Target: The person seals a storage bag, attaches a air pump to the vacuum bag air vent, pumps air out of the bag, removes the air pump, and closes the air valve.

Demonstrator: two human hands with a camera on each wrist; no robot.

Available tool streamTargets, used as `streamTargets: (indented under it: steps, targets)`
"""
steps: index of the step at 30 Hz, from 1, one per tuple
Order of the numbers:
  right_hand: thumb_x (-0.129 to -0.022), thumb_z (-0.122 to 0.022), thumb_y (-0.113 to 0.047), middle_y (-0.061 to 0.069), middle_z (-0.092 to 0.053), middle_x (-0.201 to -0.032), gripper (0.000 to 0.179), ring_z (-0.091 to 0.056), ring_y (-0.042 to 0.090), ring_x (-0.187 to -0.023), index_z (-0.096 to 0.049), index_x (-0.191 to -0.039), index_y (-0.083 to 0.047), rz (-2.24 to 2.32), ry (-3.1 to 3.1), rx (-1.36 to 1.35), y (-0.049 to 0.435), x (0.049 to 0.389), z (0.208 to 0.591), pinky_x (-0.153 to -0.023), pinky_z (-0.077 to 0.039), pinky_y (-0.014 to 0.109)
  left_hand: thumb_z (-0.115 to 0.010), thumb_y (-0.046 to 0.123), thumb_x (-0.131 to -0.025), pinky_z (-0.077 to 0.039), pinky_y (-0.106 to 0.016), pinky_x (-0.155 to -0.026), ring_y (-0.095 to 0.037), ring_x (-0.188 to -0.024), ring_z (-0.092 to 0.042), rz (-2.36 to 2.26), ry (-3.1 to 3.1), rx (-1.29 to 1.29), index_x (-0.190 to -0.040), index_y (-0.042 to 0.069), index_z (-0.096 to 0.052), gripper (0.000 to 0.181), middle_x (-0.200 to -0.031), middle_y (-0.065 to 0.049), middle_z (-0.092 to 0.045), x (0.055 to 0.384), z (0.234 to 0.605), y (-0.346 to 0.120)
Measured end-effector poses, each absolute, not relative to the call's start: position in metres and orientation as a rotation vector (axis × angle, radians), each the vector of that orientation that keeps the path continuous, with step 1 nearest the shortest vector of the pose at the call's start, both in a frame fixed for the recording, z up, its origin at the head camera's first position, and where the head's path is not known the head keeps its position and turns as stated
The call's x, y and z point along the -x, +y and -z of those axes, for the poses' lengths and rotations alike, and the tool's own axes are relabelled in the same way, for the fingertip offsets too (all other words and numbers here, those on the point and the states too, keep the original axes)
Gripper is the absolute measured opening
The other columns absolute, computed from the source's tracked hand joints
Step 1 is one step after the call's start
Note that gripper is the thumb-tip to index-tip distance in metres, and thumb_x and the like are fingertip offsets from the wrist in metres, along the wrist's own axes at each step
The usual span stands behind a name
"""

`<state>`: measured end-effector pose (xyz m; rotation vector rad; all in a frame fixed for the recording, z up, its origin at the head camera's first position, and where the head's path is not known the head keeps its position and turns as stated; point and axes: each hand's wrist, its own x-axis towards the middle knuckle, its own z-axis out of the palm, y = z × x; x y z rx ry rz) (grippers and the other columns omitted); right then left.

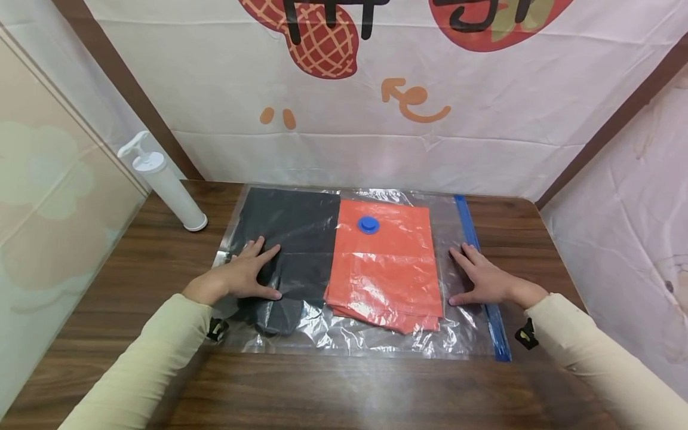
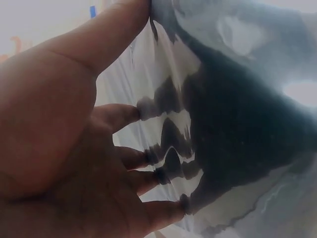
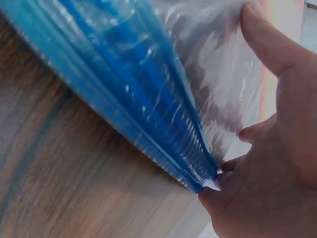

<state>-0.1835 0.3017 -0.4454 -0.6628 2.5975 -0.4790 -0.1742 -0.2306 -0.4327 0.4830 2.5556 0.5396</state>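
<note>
A clear vacuum storage bag [image 1: 376,347] lies flat on the table, with a folded dark cloth [image 1: 301,224] on its left and a folded orange-red cloth [image 1: 389,263] on its right inside. Over the orange-red cloth sits a round blue valve [image 1: 368,225]. A blue zip strip [image 1: 466,221] runs down the bag's right end. My left hand [image 1: 239,278] rests with spread fingers on the bag over the dark cloth; in the left wrist view, its fingertips [image 2: 130,113] touch the shiny film. Fingers spread too, my right hand [image 1: 486,280] touches the bag beside the zip strip [image 3: 133,89].
At the back left of the wooden table [image 1: 344,388] stands a white hand pump [image 1: 172,197] with a T-shaped handle. A printed cloth [image 1: 344,155] hangs behind the table, and further cloth panels close off both sides.
</note>
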Motion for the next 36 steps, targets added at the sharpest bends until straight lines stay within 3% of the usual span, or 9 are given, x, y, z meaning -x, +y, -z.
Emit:
streamTargets:
  steps: [23,31,36]
  targets:
    - [-0.083,-0.082,-0.049,0.042,-0.008,-0.158,0.113,-0.010,0.062,-0.144,-0.020,-0.156,0.009,0.465,2.567,0.622,0.294,0.189,0.435,-0.110,-0.025,0.073,-0.077,0.051,-0.088,-0.017,-0.073,-0.113,-0.059,-0.147,-0.007,-0.519,2.584,-0.541,-0.159,0.000,-0.026,0.101,-0.161,-0.039,-0.005,0.175,0.433,-0.236]
    - [-0.097,-0.071,-0.030,0.041,-0.044,-0.142,0.075,-0.043,0.056,-0.132,-0.038,-0.144,0.018,0.452,2.616,0.710,0.288,0.205,0.410,-0.106,-0.039,0.065,-0.067,0.044,-0.098,-0.027,-0.068,-0.113,-0.058,-0.144,-0.022,-0.441,2.591,-0.564,-0.152,-0.005,-0.039,0.078,-0.156,-0.042,-0.021,0.185,0.413,-0.229]
    - [-0.099,-0.067,-0.030,0.035,-0.052,-0.140,0.066,-0.051,0.050,-0.128,-0.044,-0.144,0.013,0.434,2.684,0.687,0.277,0.216,0.386,-0.103,-0.043,0.063,-0.066,0.032,-0.100,-0.033,-0.062,-0.113,-0.052,-0.141,-0.034,-0.482,2.664,-0.648,-0.146,-0.010,-0.045,0.066,-0.152,-0.038,-0.035,0.201,0.397,-0.215]
